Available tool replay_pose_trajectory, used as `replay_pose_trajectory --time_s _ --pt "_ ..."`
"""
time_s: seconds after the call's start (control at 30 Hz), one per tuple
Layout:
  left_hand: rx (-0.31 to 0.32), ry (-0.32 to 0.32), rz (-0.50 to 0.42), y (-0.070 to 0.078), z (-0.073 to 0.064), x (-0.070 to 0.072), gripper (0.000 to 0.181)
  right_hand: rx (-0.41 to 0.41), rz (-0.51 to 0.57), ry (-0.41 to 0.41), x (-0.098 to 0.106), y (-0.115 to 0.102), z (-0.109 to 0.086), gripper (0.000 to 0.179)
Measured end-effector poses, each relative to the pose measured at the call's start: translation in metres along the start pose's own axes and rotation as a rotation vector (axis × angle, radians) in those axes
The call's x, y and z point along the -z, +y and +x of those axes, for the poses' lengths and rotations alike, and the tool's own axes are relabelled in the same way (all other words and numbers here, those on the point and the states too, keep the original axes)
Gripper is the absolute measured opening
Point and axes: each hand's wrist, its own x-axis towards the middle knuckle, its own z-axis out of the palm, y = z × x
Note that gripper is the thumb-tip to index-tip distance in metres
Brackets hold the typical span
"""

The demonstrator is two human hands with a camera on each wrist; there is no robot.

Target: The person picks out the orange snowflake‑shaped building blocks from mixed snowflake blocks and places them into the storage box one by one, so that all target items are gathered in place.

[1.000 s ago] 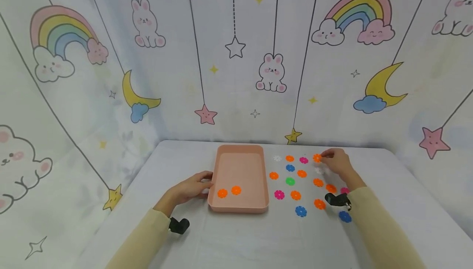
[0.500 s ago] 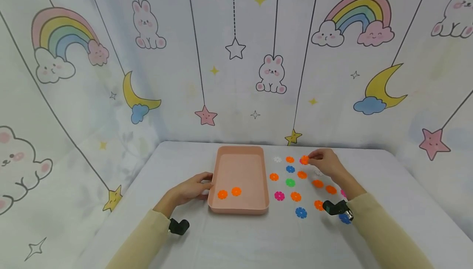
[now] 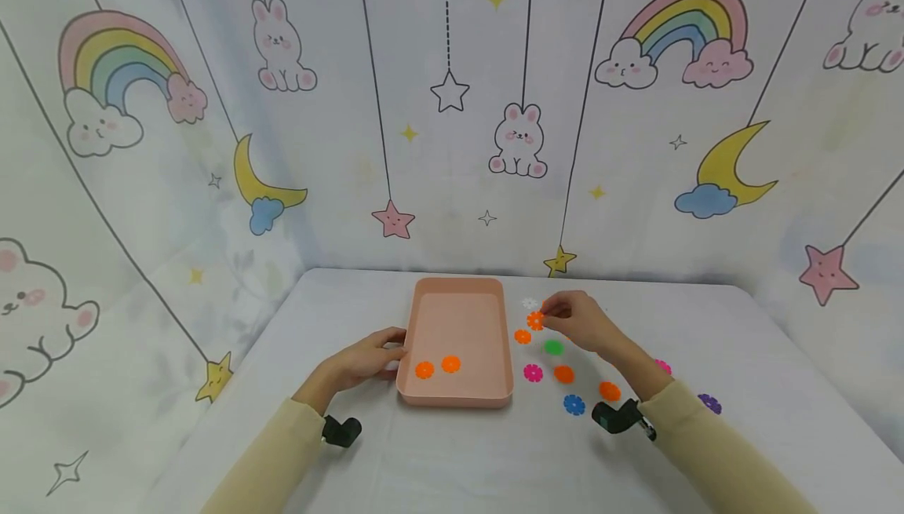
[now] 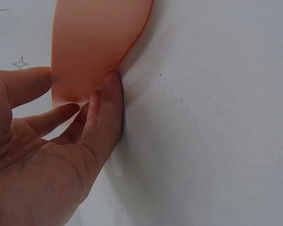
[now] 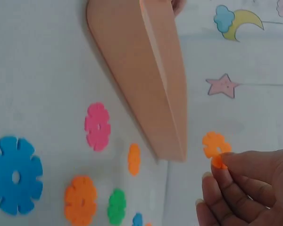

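Observation:
My right hand (image 3: pixel 582 322) pinches an orange flower-shaped interlocking disc (image 3: pixel 534 321) between thumb and fingertips, over the group of discs beside the tray. In the right wrist view this disc (image 5: pixel 216 143) sticks out past the thumb, partly covered by it. At the left side of the peach-coloured tray (image 3: pixel 459 402), my left hand (image 3: pixel 360 357) rests its fingers against the outer wall. The left wrist view shows loosely spread fingers (image 4: pixel 112 94) touching the tray's side (image 4: pixel 94 52), low by the tablecloth. Two orange discs (image 3: pixel 450 364) lie inside the tray near its front.
Right of the tray lie several discs: white (image 3: pixel 530 304), green (image 3: pixel 554 348), pink (image 3: pixel 533 373), blue (image 3: pixel 574 404) and orange (image 3: pixel 610 391). A purple disc (image 3: pixel 709 403) lies beyond the right sleeve. A patterned cloth backdrop (image 3: pixel 452 169) rises behind the white table (image 3: pixel 424 459).
My right hand has moved left and slightly nearer, carrying the orange disc from the far right of the group toward the tray. The left hand and tray have stayed in place.

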Motion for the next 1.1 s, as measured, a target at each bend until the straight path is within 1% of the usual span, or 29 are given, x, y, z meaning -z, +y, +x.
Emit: replay_pose_trajectory --time_s 0.13,0.23,0.4,0.57,0.67,0.83,0.97,1.1 --pt "0.006 0.011 -0.002 0.002 -0.001 -0.002 0.053 0.03 0.011 -0.054 -0.017 -0.015 0.0 0.012" --pt "0.009 0.018 0.0 0.002 -0.002 -0.002 0.053 0.072 0.019 -0.099 -0.03 -0.025 0.0 0.009" --pt "0.01 0.016 0.006 0.003 -0.002 -0.002 0.053 0.147 -0.004 -0.157 -0.052 -0.036 0.001 0.007" --pt "0.008 0.016 0.007 0.001 -0.001 -0.002 0.054 0.191 -0.037 -0.212 -0.071 -0.044 0.004 0.008" --pt "0.008 0.021 0.012 0.0 0.0 -0.002 0.054 0.193 -0.054 -0.255 -0.083 -0.048 0.006 0.01" --pt "0.008 0.021 0.012 0.0 0.0 -0.002 0.054 0.168 -0.072 -0.318 -0.1 -0.052 0.007 0.01" --pt "0.005 0.017 0.014 0.001 0.0 -0.002 0.054 0.181 -0.133 -0.331 -0.109 -0.051 0.007 0.008" --pt "0.004 0.018 0.01 0.0 0.0 -0.001 0.054 0.209 -0.203 -0.318 -0.113 -0.051 0.007 0.007"
